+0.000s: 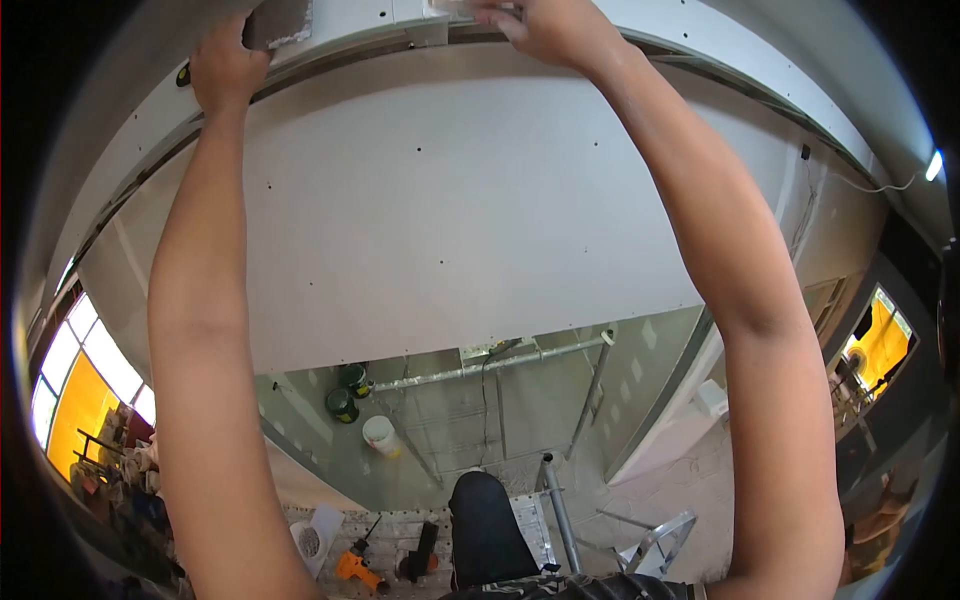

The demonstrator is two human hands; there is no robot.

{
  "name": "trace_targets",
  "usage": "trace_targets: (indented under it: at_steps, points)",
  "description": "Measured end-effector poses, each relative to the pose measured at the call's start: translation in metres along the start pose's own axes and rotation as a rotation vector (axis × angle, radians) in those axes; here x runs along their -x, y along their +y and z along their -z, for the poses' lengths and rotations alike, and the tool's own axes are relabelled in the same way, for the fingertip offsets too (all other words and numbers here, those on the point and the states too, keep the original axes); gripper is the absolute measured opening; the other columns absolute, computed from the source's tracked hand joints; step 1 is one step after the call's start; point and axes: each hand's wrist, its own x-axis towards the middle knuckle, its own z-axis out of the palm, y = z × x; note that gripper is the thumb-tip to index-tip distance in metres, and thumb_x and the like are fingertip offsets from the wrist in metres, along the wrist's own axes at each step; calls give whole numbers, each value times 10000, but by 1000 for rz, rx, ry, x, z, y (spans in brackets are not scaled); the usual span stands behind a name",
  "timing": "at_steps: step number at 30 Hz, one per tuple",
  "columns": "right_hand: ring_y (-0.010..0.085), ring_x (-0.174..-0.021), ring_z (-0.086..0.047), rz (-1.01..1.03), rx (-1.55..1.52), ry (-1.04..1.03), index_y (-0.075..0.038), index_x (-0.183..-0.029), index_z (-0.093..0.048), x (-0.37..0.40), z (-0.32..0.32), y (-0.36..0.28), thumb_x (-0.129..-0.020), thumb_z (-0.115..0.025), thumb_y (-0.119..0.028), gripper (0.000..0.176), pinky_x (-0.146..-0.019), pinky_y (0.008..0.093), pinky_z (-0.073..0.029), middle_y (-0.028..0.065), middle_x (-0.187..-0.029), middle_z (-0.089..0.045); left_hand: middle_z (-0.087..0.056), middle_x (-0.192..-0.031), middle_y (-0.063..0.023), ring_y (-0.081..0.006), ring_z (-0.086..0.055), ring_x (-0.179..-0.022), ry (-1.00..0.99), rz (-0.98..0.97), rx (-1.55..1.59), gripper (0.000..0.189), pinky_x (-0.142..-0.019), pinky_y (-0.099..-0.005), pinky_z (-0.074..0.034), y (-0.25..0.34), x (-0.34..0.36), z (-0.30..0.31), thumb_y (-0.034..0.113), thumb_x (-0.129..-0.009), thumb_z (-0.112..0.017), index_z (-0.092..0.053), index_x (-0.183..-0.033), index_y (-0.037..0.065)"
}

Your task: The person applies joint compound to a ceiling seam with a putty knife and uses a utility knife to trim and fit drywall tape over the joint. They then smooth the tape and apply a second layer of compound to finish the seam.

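Both my arms reach up overhead to a white panel strip [350,18] at the top of the view. My left hand [228,68] is closed round a putty knife, whose wide grey blade [278,22] carries white compound along its edge. The knife's black and yellow handle end [183,75] sticks out beside the wrist. My right hand [545,32] has its fingers bent together at the strip, right of the blade. A pale, blurred thing [452,6] shows at its fingertips, cut off by the frame; I cannot tell what it is.
A large plasterboard panel [440,200] with dark screw spots hangs before me. Below are a scaffold platform [400,505] with an orange drill [360,570] and a black tool [418,555], metal rails [560,515], a white bucket [381,435], dark green tins [342,405] and a stepladder [665,540].
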Motion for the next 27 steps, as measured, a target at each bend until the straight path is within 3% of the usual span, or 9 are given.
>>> trace_targets:
  at_steps: [3,5,9,15,17,18,21,23,27]
  points:
    - [332,-1160,-692,26,16,-53,-86,-1299,-712,-4,-8,15,-1041,-584,-274,345,-1060,451,-525,152,-1243,-734,-722,-1146,-30,-285,-649,-1108,1,17,19,437,-981,-448,-480,4,2,7,259,-795,-707,-694,-1228,203]
    - [334,-1150,-697,4,-69,113,-76,-1289,-717,-7,-10,20,-1033,-594,-287,354,-1055,455,-527,152,-1226,-741,-720,-1149,-27,-281,-648,-1113,5,13,30,437,-983,-446,-480,3,1,5,256,-795,-707,-694,-1230,207]
    - [330,-1160,-693,38,-104,173,-67,-1276,-724,-18,-14,14,-1027,-598,-290,357,-1062,438,-521,147,-1235,-739,-724,-1137,-20,-267,-653,-1108,53,-28,55,425,-975,-440,-484,1,3,4,276,-805,-713,-697,-1225,219]
    - [332,-1162,-693,-30,-120,137,-61,-1262,-729,-10,-20,6,-1017,-611,-279,349,-1054,414,-524,156,-1236,-736,-726,-1131,-15,-270,-656,-1101,23,4,16,404,-962,-442,-487,3,3,1,287,-820,-702,-703,-1218,223]
    - [330,-1157,-695,18,-10,-46,-61,-1265,-728,-2,-14,7,-1018,-609,-268,343,-1049,418,-526,156,-1231,-738,-725,-1134,-12,-272,-655,-1101,4,19,5,399,-961,-442,-487,2,3,0,285,-824,-696,-703,-1218,223]
    - [330,-1157,-695,23,-6,-40,-61,-1265,-728,0,-11,8,-1018,-609,-268,343,-1049,418,-526,156,-1231,-738,-724,-1138,-9,-272,-653,-1102,4,23,0,398,-960,-441,-487,4,2,2,286,-825,-696,-704,-1218,223]
    - [332,-1150,-698,3,-126,70,-71,-1267,-729,-1,-2,7,-1016,-607,-248,330,-1048,423,-528,156,-1236,-735,-726,-1140,-41,-296,-654,-1088,31,8,24,412,-957,-451,-491,7,1,10,256,-822,-698,-697,-1230,205]
    - [347,-1138,-702,101,-101,263,-72,-1255,-733,-7,2,6,-1012,-602,-250,329,-1030,427,-537,165,-1224,-736,-729,-1138,-75,-321,-657,-1073,44,-20,57,427,-956,-461,-495,8,1,13,227,-818,-699,-689,-1243,188]
    - [393,-1116,-692,-18,-127,281,-55,-1215,-743,-33,-2,-4,-1005,-592,-270,337,-990,429,-544,204,-1180,-730,-730,-1137,-79,-327,-658,-1070,57,-21,81,414,-959,-456,-492,6,4,10,234,-831,-678,-692,-1242,189]
